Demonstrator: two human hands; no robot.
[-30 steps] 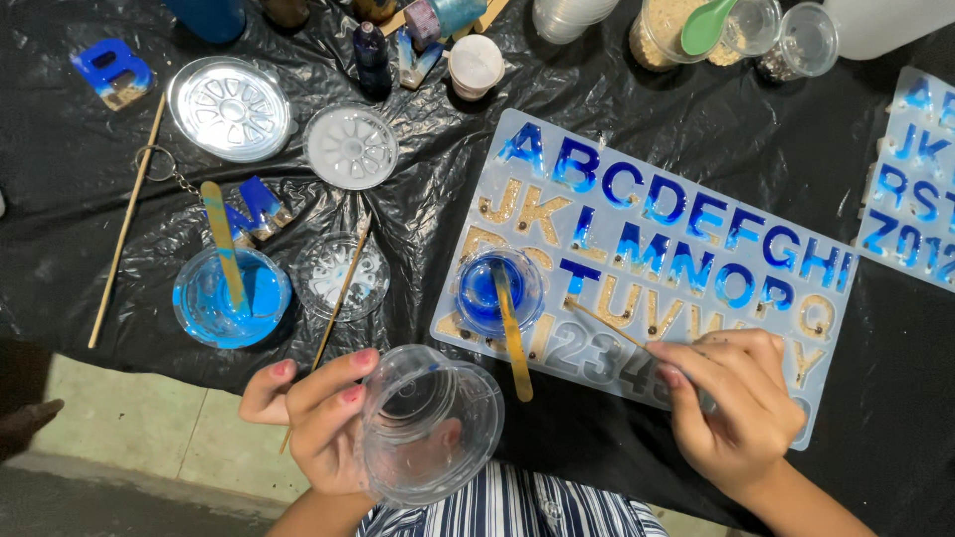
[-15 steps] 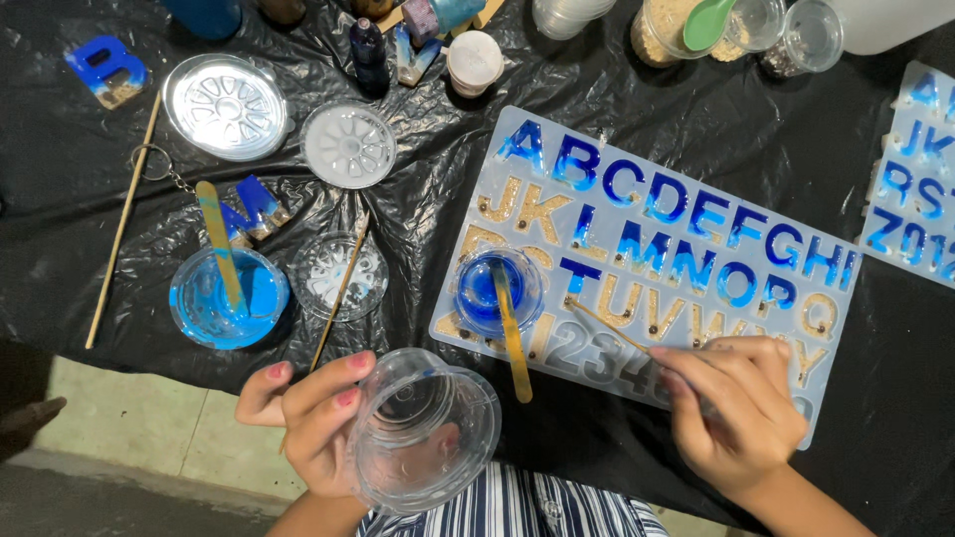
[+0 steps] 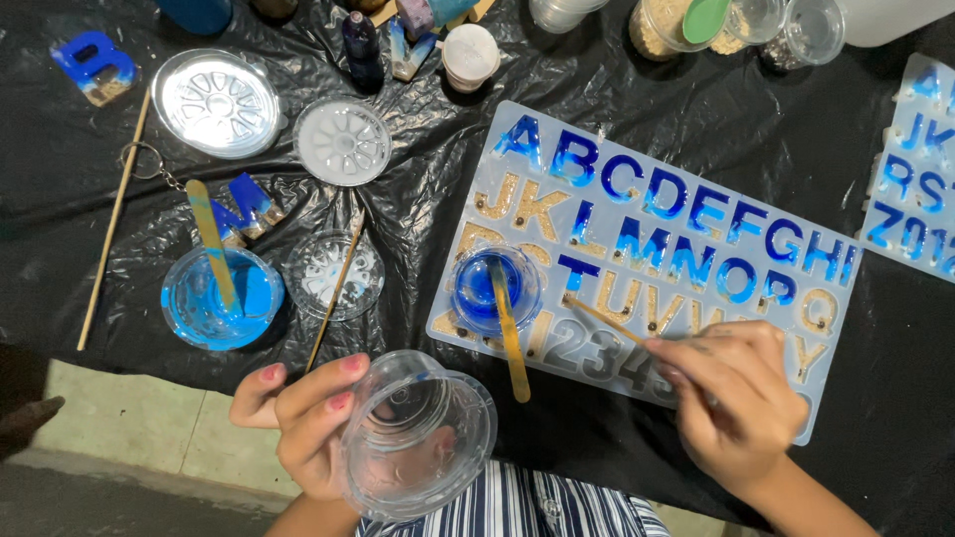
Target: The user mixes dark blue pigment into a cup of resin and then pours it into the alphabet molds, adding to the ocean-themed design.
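Note:
My left hand (image 3: 303,423) grips a clear plastic cup (image 3: 418,447), tilted on its side near the table's front edge. My right hand (image 3: 736,398) pinches a thin wooden stick (image 3: 602,320) whose tip touches the clear alphabet mould (image 3: 657,249), in its lower rows of letters. Many letters in the mould are filled blue or sandy gold. A small cup of dark blue liquid (image 3: 497,288) with a flat wooden stirrer (image 3: 512,343) stands on the mould's left part.
A cup of light blue liquid (image 3: 221,298) with a stirrer, round clear lids (image 3: 341,141), loose skewers (image 3: 111,224), finished blue letters (image 3: 95,65), small bottles (image 3: 361,45) and jars (image 3: 686,25) lie on the black plastic sheet (image 3: 716,109). A second mould (image 3: 915,169) is at the right edge.
My right hand has shifted slightly with the stick over the mould's lower letters. The left hand keeps the clear cup tilted in much the same place.

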